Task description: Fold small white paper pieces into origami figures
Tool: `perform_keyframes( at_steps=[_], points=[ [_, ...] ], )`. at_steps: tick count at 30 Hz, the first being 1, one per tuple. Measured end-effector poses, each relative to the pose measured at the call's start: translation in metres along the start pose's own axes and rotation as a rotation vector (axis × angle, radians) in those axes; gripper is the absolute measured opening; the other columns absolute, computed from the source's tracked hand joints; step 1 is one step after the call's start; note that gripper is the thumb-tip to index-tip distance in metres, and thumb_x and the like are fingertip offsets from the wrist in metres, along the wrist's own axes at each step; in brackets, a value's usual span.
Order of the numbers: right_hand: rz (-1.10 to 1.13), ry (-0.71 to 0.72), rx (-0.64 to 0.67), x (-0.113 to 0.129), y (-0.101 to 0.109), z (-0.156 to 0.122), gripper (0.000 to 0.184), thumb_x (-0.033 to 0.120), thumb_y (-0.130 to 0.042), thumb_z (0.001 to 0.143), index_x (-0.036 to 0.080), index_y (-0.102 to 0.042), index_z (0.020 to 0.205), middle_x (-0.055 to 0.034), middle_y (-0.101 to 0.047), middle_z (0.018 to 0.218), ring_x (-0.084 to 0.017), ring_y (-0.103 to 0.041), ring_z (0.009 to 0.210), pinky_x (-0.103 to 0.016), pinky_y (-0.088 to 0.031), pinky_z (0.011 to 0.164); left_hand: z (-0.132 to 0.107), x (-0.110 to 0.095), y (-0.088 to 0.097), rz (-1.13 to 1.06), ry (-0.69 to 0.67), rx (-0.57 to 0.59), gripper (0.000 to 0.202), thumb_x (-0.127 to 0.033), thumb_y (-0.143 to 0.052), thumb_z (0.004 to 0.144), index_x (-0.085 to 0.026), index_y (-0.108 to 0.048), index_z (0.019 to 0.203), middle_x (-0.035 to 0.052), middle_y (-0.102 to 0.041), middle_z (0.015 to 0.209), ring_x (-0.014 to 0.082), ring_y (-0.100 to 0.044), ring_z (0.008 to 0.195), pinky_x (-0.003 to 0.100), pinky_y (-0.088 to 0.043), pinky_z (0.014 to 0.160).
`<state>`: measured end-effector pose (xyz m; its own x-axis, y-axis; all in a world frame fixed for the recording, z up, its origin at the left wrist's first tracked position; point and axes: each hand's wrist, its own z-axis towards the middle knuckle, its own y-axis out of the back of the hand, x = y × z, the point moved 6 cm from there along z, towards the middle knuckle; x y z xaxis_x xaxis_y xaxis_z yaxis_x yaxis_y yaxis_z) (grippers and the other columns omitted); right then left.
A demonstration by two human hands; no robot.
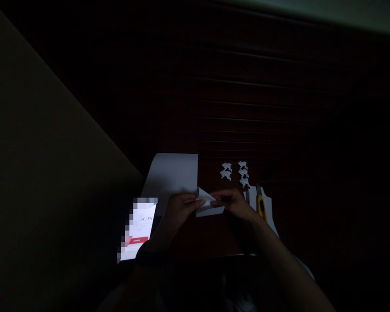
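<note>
Between my two hands is a small piece of white paper (209,211), with one corner folded over into a slanting edge. My left hand (181,207) pinches its left side, thumb lying on top. At the upper right edge, my right hand (234,201) grips the same paper with thumb and fingers closed. A larger white sheet (173,173) lies flat beyond my left hand and partly under it. Several small folded paper figures (226,173) stand in two columns past my right hand. The light is dim, so finer creases cannot be made out.
A yellow utility knife (261,208) rests on white paper pieces (269,212) to the right, beside my right forearm. At the left a lit phone screen (141,229) shows a timer. The dark table (211,238) meets a slatted dark backing (227,104) and a pale wall (52,151).
</note>
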<state>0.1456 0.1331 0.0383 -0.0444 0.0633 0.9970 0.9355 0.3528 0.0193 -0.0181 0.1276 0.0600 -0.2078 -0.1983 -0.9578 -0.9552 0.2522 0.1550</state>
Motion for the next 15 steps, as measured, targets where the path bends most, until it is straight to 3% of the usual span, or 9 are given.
perform_keyframes(
  at_steps=[4,10,15],
  points=[
    [0.031,-0.054,-0.021,-0.005,0.002,-0.001,0.033,0.028,-0.068,0.069,0.018,-0.068,0.101,-0.0042,-0.069,0.082,-0.016,-0.06,0.07,-0.027,-0.045,0.063,0.0,-0.006,0.002,0.088,-0.031,-0.073,0.022,-0.037,-0.066,0.068,-0.015,-0.069,0.065,0.0013,-0.066,0.06,0.0162,-0.06,0.059,0.022,-0.042,0.051],
    [0.034,-0.027,0.018,0.004,-0.002,-0.003,0.037,0.029,-0.068,0.068,0.018,-0.067,0.104,-0.0049,-0.07,0.084,-0.018,-0.062,0.073,-0.029,-0.047,0.066,0.0,-0.009,0.005,0.156,-0.04,-0.165,0.024,-0.039,-0.064,0.068,-0.016,-0.071,0.067,0.0007,-0.066,0.06,0.0156,-0.059,0.058,0.022,-0.04,0.051],
    [0.071,-0.043,-0.057,0.003,0.0,-0.003,0.032,0.032,-0.066,0.071,0.018,-0.069,0.099,-0.0051,-0.071,0.084,-0.019,-0.063,0.074,-0.03,-0.048,0.068,-0.001,-0.011,0.004,0.171,-0.041,-0.145,0.024,-0.038,-0.063,0.068,-0.016,-0.068,0.061,-0.0016,-0.061,0.052,0.0132,-0.053,0.051,0.021,-0.036,0.046]
  ],
)
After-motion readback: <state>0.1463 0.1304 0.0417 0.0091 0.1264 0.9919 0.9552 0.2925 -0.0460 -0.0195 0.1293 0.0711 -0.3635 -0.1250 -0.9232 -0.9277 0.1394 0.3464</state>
